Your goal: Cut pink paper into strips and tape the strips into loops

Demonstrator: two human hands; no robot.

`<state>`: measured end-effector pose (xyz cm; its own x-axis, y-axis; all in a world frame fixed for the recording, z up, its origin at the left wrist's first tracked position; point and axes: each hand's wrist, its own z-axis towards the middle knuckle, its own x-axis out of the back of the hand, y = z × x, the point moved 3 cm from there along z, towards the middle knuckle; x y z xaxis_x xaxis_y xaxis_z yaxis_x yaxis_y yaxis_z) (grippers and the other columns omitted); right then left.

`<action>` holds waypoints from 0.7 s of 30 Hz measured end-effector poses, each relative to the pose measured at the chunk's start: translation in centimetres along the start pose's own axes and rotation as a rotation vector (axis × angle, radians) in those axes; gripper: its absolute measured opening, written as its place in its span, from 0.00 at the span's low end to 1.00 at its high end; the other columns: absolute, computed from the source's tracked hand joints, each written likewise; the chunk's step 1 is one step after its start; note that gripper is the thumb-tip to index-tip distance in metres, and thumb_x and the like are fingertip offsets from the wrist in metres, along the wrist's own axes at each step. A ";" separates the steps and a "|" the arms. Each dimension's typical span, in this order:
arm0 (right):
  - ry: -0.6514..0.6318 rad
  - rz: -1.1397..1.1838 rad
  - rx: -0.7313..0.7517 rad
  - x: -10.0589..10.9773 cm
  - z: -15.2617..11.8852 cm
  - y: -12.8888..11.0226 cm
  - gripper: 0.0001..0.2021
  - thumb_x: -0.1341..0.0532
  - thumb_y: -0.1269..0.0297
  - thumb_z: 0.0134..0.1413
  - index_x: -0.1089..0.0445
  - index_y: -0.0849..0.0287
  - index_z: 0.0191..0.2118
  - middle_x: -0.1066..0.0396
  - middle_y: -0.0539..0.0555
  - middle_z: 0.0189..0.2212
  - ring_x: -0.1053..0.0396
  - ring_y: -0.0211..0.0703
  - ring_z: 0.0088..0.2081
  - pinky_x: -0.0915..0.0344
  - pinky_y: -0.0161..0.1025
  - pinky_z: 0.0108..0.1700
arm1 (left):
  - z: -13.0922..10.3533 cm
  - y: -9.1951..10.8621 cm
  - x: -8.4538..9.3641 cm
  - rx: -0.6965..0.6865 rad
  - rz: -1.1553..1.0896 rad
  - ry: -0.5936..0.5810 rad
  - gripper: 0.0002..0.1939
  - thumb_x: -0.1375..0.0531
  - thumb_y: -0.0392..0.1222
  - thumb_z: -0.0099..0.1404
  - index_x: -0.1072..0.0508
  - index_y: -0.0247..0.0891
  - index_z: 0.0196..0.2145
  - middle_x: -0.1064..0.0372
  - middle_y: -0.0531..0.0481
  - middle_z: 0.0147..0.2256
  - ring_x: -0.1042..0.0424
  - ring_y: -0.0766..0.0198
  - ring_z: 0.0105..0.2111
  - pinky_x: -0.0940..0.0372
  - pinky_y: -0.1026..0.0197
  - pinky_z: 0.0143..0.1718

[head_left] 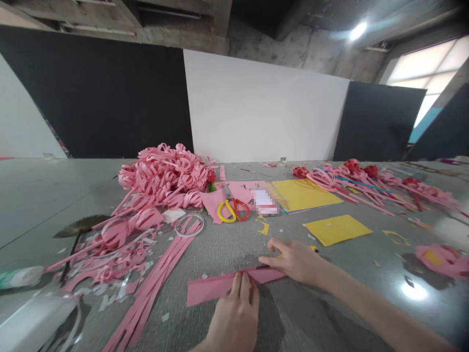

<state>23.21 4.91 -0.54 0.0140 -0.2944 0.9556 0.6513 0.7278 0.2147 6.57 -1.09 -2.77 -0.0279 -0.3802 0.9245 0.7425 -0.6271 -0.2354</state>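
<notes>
A folded pink paper strip (208, 289) lies flat at the front middle. My left hand (238, 308) presses on its middle with the fingers together. My right hand (289, 259) is over the strip's right end, its thumb and index finger apart. Something yellow and black, partly hidden, shows behind that hand. Scissors (233, 209) with one yellow and one red handle rest farther back on pink paper (214, 203). Left of my hands lie long pink strips (157, 283) with a clear tape roll (189, 225) on their upper end.
A large heap of curled pink paper (164, 176) stands back left, with pink scraps (110, 261) before it. Yellow sheets (339, 229) lie to the right. Pink and red paper flowers (351, 173) are back right, a pink flower (441, 261) at far right.
</notes>
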 end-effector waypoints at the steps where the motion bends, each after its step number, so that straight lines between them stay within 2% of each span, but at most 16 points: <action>1: -0.007 0.012 -0.001 0.1 0.0 0.0 0.15 0.51 0.68 0.57 0.37 0.47 0.48 0.38 0.55 0.38 0.37 0.35 0.27 0.47 0.32 0.27 | 0.0 0.0 0.1 0.009 -0.022 -0.013 0.21 0.49 0.26 0.49 0.32 0.28 0.42 0.34 0.33 0.43 0.34 0.49 0.43 0.31 0.57 0.32; 5: -0.034 0.092 -0.030 0.9 0.0 0.4 0.14 0.52 0.64 0.58 0.36 0.48 0.47 0.39 0.54 0.38 0.38 0.34 0.25 0.45 0.32 0.28 | 0.5 -0.8 0.9 0.095 -0.185 -0.032 0.18 0.49 0.26 0.51 0.31 0.33 0.39 0.37 0.37 0.44 0.37 0.50 0.45 0.35 0.52 0.40; 8: -0.002 0.196 -0.143 1.8 0.1 0.9 0.14 0.53 0.64 0.58 0.36 0.48 0.47 0.39 0.53 0.38 0.38 0.33 0.24 0.43 0.33 0.29 | 1.2 -1.8 1.3 0.119 -0.317 -0.016 0.15 0.51 0.26 0.54 0.31 0.36 0.37 0.38 0.40 0.45 0.39 0.53 0.46 0.39 0.51 0.43; 10: 0.072 0.300 -0.245 2.3 0.2 1.1 0.15 0.53 0.66 0.57 0.37 0.50 0.48 0.39 0.53 0.38 0.37 0.33 0.26 0.42 0.32 0.30 | 1.8 -2.6 1.2 0.132 -0.419 -0.045 0.14 0.52 0.26 0.55 0.32 0.37 0.35 0.35 0.44 0.39 0.36 0.57 0.40 0.39 0.55 0.40; 12: 0.194 0.416 -0.336 2.9 0.4 1.3 0.14 0.53 0.67 0.56 0.37 0.54 0.47 0.37 0.53 0.37 0.36 0.36 0.30 0.40 0.33 0.33 | 2.4 -3.7 1.2 0.201 -0.541 -0.052 0.13 0.53 0.26 0.56 0.33 0.37 0.31 0.34 0.48 0.33 0.35 0.60 0.35 0.39 0.58 0.36; 14: 0.304 0.534 -0.432 3.2 0.4 1.3 0.12 0.50 0.66 0.53 0.37 0.57 0.44 0.36 0.53 0.34 0.36 0.38 0.33 0.40 0.34 0.35 | 2.8 -4.8 1.2 0.332 -0.709 -0.020 0.10 0.53 0.28 0.56 0.35 0.37 0.28 0.34 0.50 0.28 0.35 0.63 0.29 0.41 0.61 0.32; 16: 0.353 0.660 -0.578 3.3 0.5 1.1 0.10 0.46 0.62 0.49 0.37 0.58 0.39 0.36 0.50 0.28 0.37 0.38 0.29 0.40 0.33 0.31 | 3.1 -5.8 1.4 0.464 -0.924 0.039 0.06 0.51 0.30 0.55 0.37 0.38 0.27 0.36 0.52 0.25 0.36 0.65 0.25 0.42 0.64 0.28; 19: 0.293 0.938 -0.819 3.1 0.7 0.2 0.12 0.42 0.55 0.45 0.39 0.59 0.32 0.43 0.44 0.18 0.45 0.32 0.18 0.47 0.30 0.20 | 3.4 -6.4 2.2 0.579 -1.224 0.139 0.02 0.48 0.33 0.54 0.37 0.38 0.27 0.37 0.53 0.25 0.37 0.66 0.26 0.44 0.65 0.29; 21: 0.203 1.164 -0.896 3.0 1.1 -1.0 0.14 0.41 0.54 0.43 0.40 0.59 0.31 0.46 0.42 0.15 0.48 0.30 0.15 0.50 0.29 0.17 | 3.4 -6.1 2.7 0.604 -1.388 0.142 0.02 0.47 0.36 0.54 0.35 0.37 0.27 0.37 0.52 0.26 0.37 0.65 0.28 0.44 0.65 0.30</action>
<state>21.76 3.99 2.30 0.8978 0.0377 0.4388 0.4384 0.0171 -0.8986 4.27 4.05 2.19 -0.9495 0.1759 0.2599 0.2281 -0.1822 0.9564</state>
